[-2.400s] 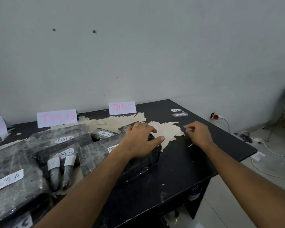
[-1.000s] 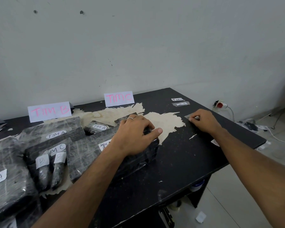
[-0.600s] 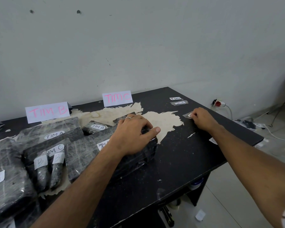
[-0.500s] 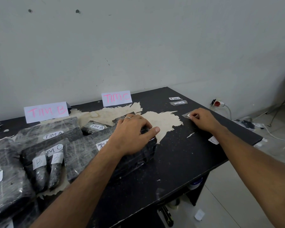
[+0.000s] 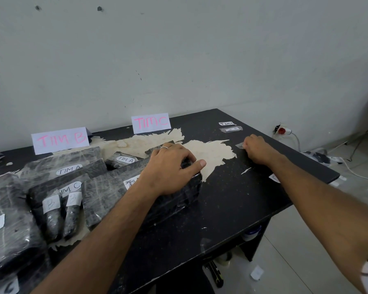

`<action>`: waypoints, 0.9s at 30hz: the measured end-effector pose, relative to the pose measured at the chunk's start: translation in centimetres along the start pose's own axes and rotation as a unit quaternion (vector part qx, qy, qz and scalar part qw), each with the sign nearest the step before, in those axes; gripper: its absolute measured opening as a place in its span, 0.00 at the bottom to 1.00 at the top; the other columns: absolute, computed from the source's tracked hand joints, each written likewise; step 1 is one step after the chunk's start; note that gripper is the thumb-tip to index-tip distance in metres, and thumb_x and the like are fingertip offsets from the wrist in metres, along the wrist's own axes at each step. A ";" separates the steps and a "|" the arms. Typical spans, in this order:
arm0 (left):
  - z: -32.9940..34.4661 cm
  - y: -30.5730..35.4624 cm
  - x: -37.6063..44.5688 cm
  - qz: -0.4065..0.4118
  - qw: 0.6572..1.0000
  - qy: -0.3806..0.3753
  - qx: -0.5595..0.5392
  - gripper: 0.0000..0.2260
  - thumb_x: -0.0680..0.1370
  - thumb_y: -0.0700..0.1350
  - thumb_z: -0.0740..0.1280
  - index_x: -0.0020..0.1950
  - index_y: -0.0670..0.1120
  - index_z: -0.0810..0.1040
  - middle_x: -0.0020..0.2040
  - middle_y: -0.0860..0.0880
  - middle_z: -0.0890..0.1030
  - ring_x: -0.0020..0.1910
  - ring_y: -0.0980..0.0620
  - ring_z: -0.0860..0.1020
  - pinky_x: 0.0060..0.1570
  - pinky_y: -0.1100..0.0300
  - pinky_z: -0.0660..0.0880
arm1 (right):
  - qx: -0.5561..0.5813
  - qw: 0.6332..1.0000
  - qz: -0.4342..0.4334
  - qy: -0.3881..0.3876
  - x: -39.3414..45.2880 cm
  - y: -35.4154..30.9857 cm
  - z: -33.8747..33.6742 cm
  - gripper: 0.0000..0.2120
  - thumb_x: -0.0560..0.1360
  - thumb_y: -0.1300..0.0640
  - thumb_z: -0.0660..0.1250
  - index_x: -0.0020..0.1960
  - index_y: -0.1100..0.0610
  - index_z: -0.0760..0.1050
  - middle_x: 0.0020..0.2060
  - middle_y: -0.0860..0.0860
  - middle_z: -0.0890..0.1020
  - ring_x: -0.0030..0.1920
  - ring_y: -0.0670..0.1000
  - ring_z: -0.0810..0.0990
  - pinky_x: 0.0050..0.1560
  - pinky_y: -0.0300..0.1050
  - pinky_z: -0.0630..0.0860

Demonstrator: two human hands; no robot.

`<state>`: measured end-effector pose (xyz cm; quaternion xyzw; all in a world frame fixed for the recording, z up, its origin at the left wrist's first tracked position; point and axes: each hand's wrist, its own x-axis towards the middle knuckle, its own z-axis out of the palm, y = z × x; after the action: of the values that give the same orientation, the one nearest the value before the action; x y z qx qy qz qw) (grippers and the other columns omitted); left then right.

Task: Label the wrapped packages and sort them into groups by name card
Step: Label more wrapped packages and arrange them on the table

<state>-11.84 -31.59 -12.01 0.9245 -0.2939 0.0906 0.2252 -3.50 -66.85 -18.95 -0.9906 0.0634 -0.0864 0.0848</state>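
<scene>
The left hand point(image 5: 172, 167) lies palm down on the far end of a large black wrapped package point(image 5: 136, 198), fingers curled over its far edge and thumb stretched along the right corner; a ring sits on one finger. The package lies flat on the black table point(image 5: 232, 204), directly under the hand, with a white label point(image 5: 131, 181) partly showing at the wrist.

The right hand point(image 5: 256, 150) rests on the table well to the right of that package, fingers curled, fingertips pinching the edge of a small clear tape strip point(image 5: 239, 145) that lies against the tabletop at the hand's far-left side. Whether the strip is lifted cannot be told.

Beyond the right hand, two small labels point(image 5: 229, 126) lie near the far table edge, apart from the fingers. Another small label point(image 5: 274, 178) shows partly just beside the right forearm.

Name cards reading "TIM B" point(image 5: 60, 140) and "TIM C" point(image 5: 150, 122) stand against the wall. Left of the held package lie further wrapped packages point(image 5: 62, 166) marked "TIM A", "TIM C", "A" and "B", touching one another. Pale patches of peeled surface point(image 5: 208, 153) lie between the two hands.
</scene>
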 end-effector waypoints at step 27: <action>0.2 -0.3 0.1 0.008 1.000 0.000 0.008 0.18 0.80 0.67 0.61 0.55 0.57 0.82 0.59 0.59 0.79 0.67 0.54 0.69 0.70 0.48 0.64 | 0.146 0.984 0.008 0.099 -0.9 0.5 0.2 0.12 0.85 0.57 0.56 0.44 0.56 0.69 0.44 0.54 0.73 0.46 0.56 0.72 0.46 0.52 0.69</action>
<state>-11.57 -31.49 -12.29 0.9240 -0.3005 0.0945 0.2166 -4.38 -67.16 -19.34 -0.9538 0.0664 -0.1912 0.2222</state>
